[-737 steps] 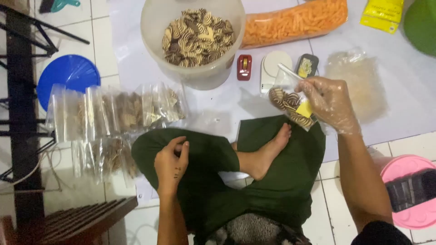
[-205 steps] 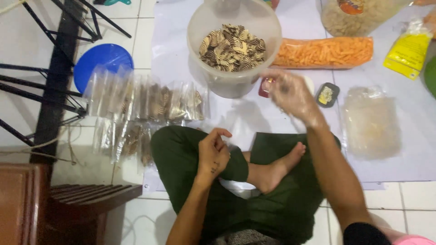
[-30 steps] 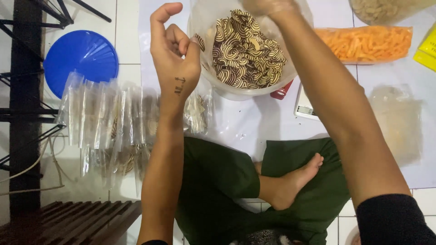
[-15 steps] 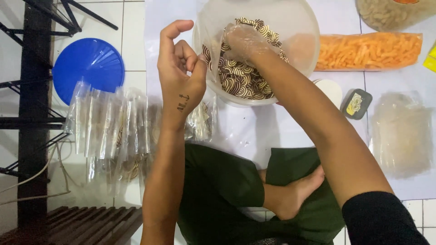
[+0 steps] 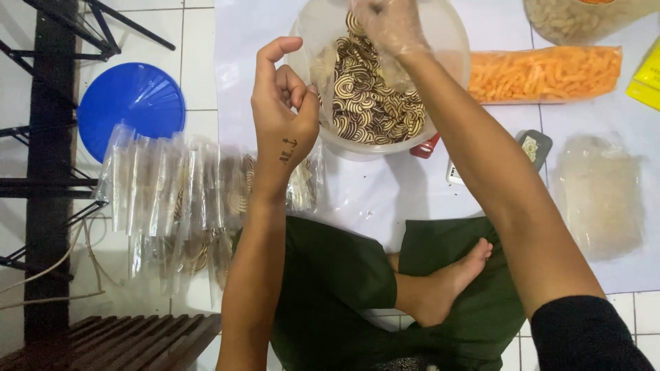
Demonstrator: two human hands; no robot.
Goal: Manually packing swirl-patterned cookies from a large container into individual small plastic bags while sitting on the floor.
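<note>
I sit on a white tiled floor (image 5: 199, 89). A blue lid (image 5: 130, 110) and filled clear bags (image 5: 179, 192) lie left. My left hand (image 5: 282, 117), fingers loosely curled, touches the tub (image 5: 447, 41); my gloved right hand (image 5: 388, 24) grips swirl cookies (image 5: 368, 103) inside.
</note>
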